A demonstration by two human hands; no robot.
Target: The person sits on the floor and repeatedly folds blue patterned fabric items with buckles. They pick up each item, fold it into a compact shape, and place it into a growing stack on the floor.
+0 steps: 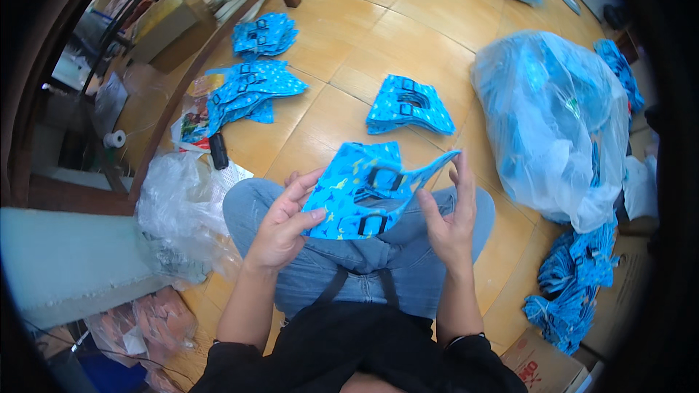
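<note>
**Blue patterned piece held between both hands over the lap**

I see the blue patterned fabric piece (362, 191), fitted with black buckles, held up just above my knees in blue jeans (320, 262). My left hand (282, 224) clamps its left edge, thumb on top and fingers spread beneath. My right hand (451, 220) stands upright at the other side, fingers mostly straight, with the fingertips touching the narrow strap end that sticks out to the right; I cannot tell if that hand truly pinches it.

On the wooden floor (342, 51) just beyond the piece lies a small stack of the same blue pieces (409, 106). Further left there is a larger spread pile (251, 91), and behind it another stack (264, 35) near a chair leg. To my right stands a big clear plastic bag (553, 124) stuffed with blue pieces, and below it a loose heap of them (575, 280) beside a cardboard box (542, 367). At my left knee sits crumpled clear plastic (178, 207), with a small black object (218, 151) lying just above it.
</note>
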